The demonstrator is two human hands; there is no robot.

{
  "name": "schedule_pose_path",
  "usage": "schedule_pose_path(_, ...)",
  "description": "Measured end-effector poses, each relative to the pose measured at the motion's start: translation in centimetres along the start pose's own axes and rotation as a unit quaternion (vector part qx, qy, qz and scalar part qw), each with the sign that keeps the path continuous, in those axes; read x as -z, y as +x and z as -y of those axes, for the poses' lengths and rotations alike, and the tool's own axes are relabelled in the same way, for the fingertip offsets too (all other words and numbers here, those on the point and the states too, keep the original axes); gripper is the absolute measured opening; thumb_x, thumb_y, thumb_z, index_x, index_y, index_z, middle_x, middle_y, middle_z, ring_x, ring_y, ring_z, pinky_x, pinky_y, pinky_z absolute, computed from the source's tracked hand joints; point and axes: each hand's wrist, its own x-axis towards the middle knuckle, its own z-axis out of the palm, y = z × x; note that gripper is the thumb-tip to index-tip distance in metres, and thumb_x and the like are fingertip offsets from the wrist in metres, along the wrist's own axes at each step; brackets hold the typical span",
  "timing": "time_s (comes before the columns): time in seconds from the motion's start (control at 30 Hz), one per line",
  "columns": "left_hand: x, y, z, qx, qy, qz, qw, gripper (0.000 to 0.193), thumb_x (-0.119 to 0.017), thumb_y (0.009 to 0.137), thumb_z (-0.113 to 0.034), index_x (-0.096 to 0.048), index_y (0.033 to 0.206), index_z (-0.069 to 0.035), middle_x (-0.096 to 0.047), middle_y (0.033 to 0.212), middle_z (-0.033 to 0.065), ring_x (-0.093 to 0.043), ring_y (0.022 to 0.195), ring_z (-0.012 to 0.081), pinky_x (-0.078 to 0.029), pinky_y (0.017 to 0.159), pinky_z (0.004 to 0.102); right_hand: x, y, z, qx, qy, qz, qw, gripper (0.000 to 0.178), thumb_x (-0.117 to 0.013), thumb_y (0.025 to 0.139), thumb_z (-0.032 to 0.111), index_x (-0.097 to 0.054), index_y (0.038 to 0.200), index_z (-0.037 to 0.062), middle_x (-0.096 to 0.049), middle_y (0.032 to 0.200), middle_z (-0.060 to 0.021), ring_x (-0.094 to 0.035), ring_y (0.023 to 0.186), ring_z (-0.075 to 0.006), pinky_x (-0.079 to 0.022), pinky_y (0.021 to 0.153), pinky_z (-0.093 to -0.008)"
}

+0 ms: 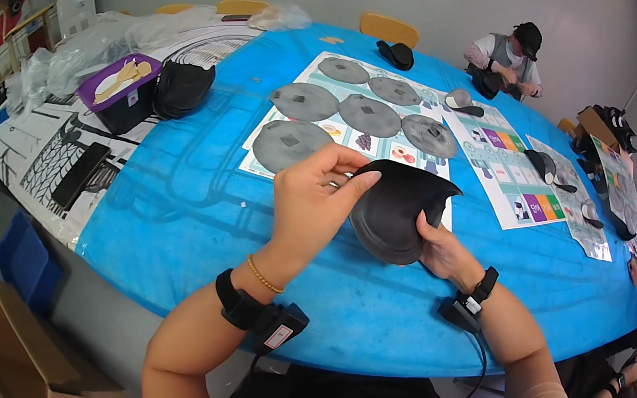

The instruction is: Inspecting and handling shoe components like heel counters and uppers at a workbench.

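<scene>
Over the near middle of the table I hold a smooth black curved piece (398,206), shaped like a shallow cup with a pointed right corner. I cannot tell its exact kind. My left hand (307,205) is closed on its upper left edge, thumb and fingers pinching the rim. From below right, my right hand (442,249) grips its lower right side, thumb on the front and the other fingers mostly hidden behind. Just beyond the piece, several grey discs (290,144) with dark square centres lie on a printed sheet (251,161).
A blue cloth (170,225) covers the table. At the far left stand a purple-rimmed bin (110,116) with wooden tools and similar black pieces (181,87). Across the table a person (512,62) handles something black. A cardboard box (35,377) and blue bin (27,263) sit at lower left.
</scene>
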Motion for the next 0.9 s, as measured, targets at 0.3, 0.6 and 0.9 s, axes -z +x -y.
schedule_pose_path(0.3,0.6,-0.7,0.0,0.041,0.02,0.009,0.999,0.012,-0.076,0.089,-0.01,-0.067,0.093,-0.003,-0.067,0.085,-0.0005,-0.061,0.081,0.0059,-0.049,0.068,0.0237,-0.5,0.6,-0.8,0.001,-0.023,0.026,0.999,0.067,-0.058,0.1,0.05,-0.044,0.147,0.0044,-0.057,0.14,-0.008,-0.059,0.123,-0.0189,-0.049,0.104,-0.0403)
schedule_pose_path(0.6,-0.9,-0.9,0.3,-0.038,0.147,-0.046,0.987,0.013,-0.061,0.1,-0.011,-0.055,0.091,-0.003,-0.044,0.075,-0.0045,-0.034,0.066,0.0017,-0.027,0.055,0.0221,0.0,0.2,-0.7,0.076,-0.019,0.109,0.991,0.073,-0.053,0.097,0.064,-0.052,0.131,0.0002,-0.07,0.104,-0.0118,-0.072,0.074,-0.0175,-0.058,0.068,-0.0256)
schedule_pose_path(0.9,1.5,0.7,1.0,-0.05,0.388,0.018,0.92,0.025,-0.064,0.1,-0.026,-0.064,0.1,-0.001,-0.064,0.093,0.0114,-0.059,0.08,0.0212,-0.047,0.07,0.0321,-0.1,1.4,-1.4,0.087,-0.001,0.112,0.99,0.075,-0.055,0.095,0.065,-0.05,0.131,-0.0006,-0.069,0.106,-0.0132,-0.071,0.068,-0.0166,-0.058,0.06,-0.0234)
